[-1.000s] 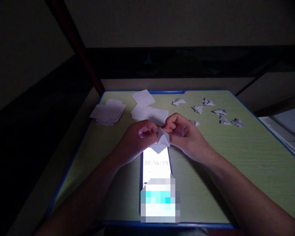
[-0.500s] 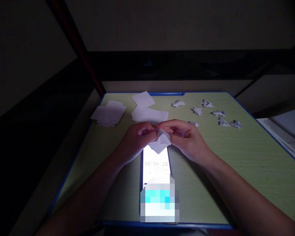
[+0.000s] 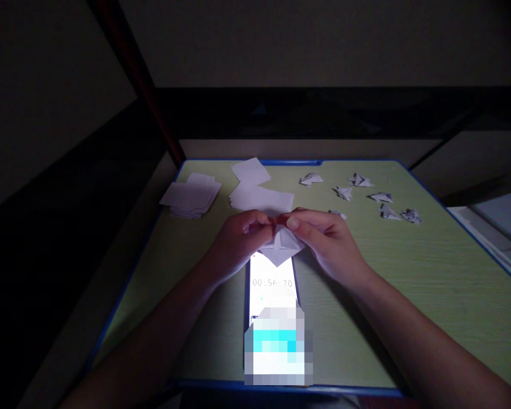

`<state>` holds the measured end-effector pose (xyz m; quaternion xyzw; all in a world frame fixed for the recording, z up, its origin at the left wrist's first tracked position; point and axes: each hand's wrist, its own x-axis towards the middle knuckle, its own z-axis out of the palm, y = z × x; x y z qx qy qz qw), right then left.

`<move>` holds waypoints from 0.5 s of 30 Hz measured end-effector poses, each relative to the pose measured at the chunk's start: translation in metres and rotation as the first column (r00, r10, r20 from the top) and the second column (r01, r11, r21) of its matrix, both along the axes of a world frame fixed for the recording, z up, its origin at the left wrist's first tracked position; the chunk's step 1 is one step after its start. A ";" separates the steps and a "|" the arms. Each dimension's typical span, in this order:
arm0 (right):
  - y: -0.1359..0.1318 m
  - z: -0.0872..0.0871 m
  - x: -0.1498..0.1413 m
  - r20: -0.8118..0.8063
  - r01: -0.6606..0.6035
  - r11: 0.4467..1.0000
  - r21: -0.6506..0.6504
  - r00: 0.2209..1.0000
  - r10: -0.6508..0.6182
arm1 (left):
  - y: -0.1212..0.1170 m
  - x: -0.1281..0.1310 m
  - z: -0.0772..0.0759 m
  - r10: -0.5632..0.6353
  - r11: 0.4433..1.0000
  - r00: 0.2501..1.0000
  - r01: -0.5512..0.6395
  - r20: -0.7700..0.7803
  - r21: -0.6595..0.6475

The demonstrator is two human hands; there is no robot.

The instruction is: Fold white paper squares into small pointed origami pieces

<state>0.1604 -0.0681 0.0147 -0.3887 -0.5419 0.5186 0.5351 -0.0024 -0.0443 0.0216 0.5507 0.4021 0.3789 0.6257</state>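
A partly folded sheet of white paper (image 3: 277,253) is pinched between my two hands, its pointed lower corner facing me. My left hand (image 3: 247,236) is closed on its left and upper side, the thumb along the fold. On the right, my right hand (image 3: 323,236) grips the top edge with thumb and fingers together. Beneath the paper lies a lit phone (image 3: 273,292) showing a timer, its lower part blurred out. The fingertips behind the paper are partly hidden.
Square paper sheets (image 3: 191,196) lie stacked at the back left, with more sheets (image 3: 262,196) beyond my hands. Several small folded paper pieces (image 3: 360,180) are spread at the back right. The green table (image 3: 430,295) has a blue rim; white boards or papers (image 3: 498,227) stand off its right side.
My right thumb has moved up and left onto the paper's top edge. The paper's folded flap now looks flatter and wider. My left hand stays nearly the same.
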 end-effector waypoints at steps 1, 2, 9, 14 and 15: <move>0.000 0.000 -0.001 -0.011 0.005 1.000 -0.012 1.000 -0.005 | 0.000 0.000 -0.001 -0.002 1.000 1.000 0.002 0.004 -0.002; 0.000 0.001 -0.001 -0.025 0.004 1.000 -0.024 1.000 -0.004 | 0.001 -0.001 -0.001 -0.006 1.000 1.000 0.006 0.008 -0.008; 0.001 0.006 -0.004 -0.064 -0.012 0.999 -0.036 0.998 0.010 | 0.003 -0.002 -0.003 -0.003 0.997 0.997 0.009 0.081 -0.074; 0.001 0.006 -0.004 -0.060 0.009 0.999 -0.048 0.998 -0.012 | 0.001 -0.002 0.000 -0.054 0.991 0.990 0.069 0.131 -0.114; 0.002 0.006 -0.003 -0.062 0.007 0.999 -0.052 0.998 -0.011 | 0.001 -0.002 0.001 -0.053 0.993 0.991 0.065 0.123 -0.102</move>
